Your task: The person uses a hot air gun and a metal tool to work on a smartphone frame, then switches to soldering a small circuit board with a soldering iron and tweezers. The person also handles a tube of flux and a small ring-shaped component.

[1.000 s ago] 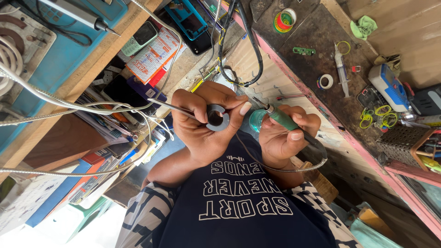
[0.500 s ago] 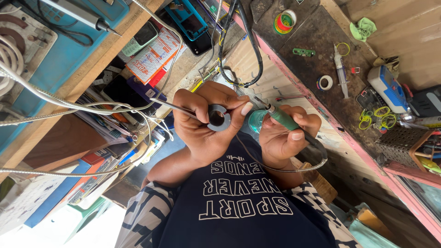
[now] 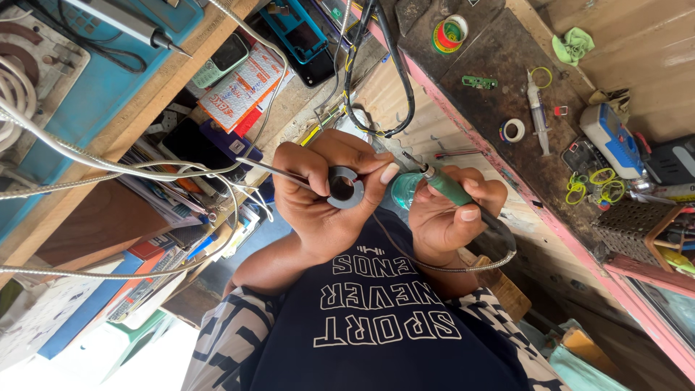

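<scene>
My left hand [image 3: 315,217] pinches a grey metal ring [image 3: 355,200] between thumb and fingers, close in front of my chest. It also holds a thin metal rod [image 3: 268,168] that runs from the ring out to the left. My right hand [image 3: 452,221] is wrapped around a green-handled soldering iron [image 3: 449,190]. The iron's tip points up and left, just right of the ring and beside my left fingertips. A thin cable [image 3: 463,268] loops from the iron under my right wrist. The two hands almost touch.
At right, a dark workbench [image 3: 507,65] carries a white tape roll [image 3: 512,130], coloured tape [image 3: 449,32], a small green circuit board [image 3: 479,82], a syringe [image 3: 537,112], yellow rubber bands [image 3: 601,185] and a blue-white device [image 3: 612,137]. At left are a blue mat [image 3: 94,94], a phone [image 3: 221,58], flexible metal hoses [image 3: 108,163] and black cables [image 3: 394,80].
Both hands keep the same grips and barely move. The ring and the iron's tip have drifted slightly lower in view.
</scene>
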